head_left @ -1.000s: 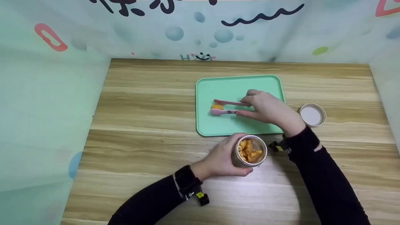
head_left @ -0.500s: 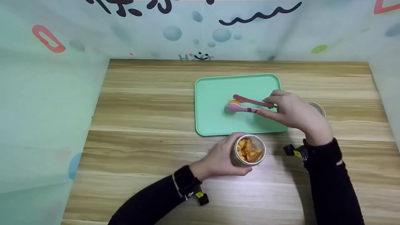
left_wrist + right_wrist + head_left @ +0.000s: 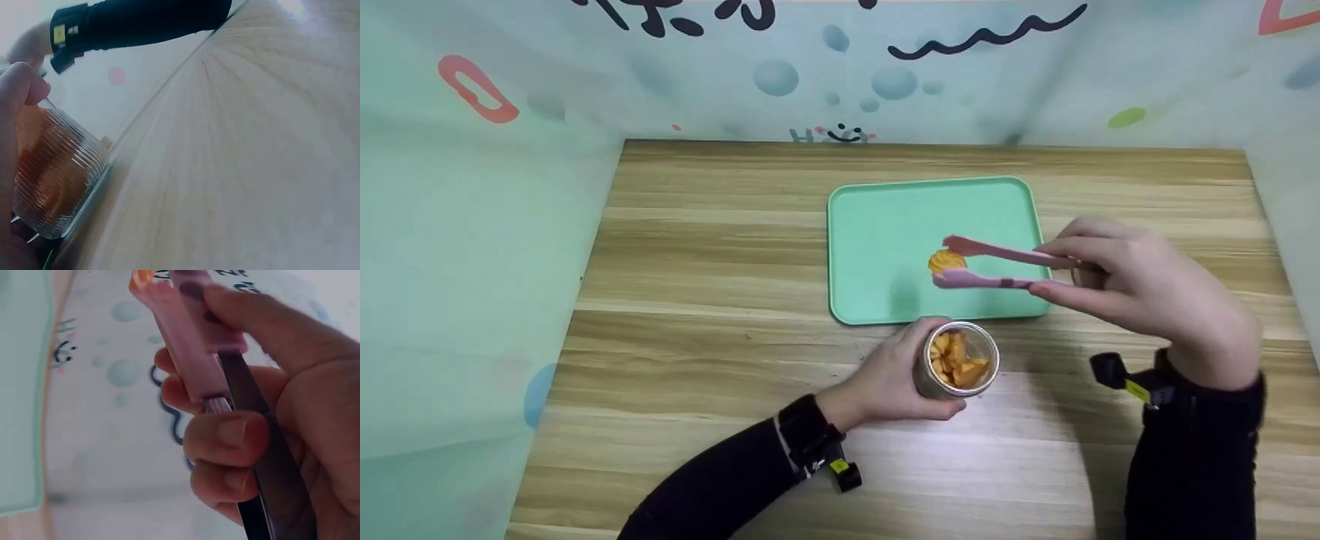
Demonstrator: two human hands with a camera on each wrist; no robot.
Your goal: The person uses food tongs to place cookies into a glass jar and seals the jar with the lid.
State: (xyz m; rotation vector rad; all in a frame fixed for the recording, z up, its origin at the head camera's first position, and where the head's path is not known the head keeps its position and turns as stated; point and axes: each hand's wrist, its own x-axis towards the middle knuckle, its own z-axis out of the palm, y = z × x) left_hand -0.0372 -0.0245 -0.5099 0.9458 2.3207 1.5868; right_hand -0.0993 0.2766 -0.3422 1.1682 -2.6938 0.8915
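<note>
My right hand (image 3: 1140,277) grips pink tongs (image 3: 1005,253), which have dark metal arms in the right wrist view. Between the tong tips is a round, ridged orange piece (image 3: 946,262), raised over the green tray (image 3: 877,225). My left hand (image 3: 889,379) wraps round a clear ribbed jar (image 3: 994,352) standing in front of the tray. Several orange chunks (image 3: 956,360) fill part of the jar, and its mouth is uncovered. In the left wrist view the ribbed wall (image 3: 84,152) shows the orange contents through it.
The round lid seen earlier is mostly hidden behind my right hand. A wood-grain table (image 3: 720,247) lies under everything, with printed cloth walls (image 3: 705,90) at the back and sides. Black wrist cameras (image 3: 846,475) stick out from both cuffs.
My right hand has lifted the orange piece off the tray with the tongs and moved it right, towards the jar. The left hand and jar have stayed in place.
</note>
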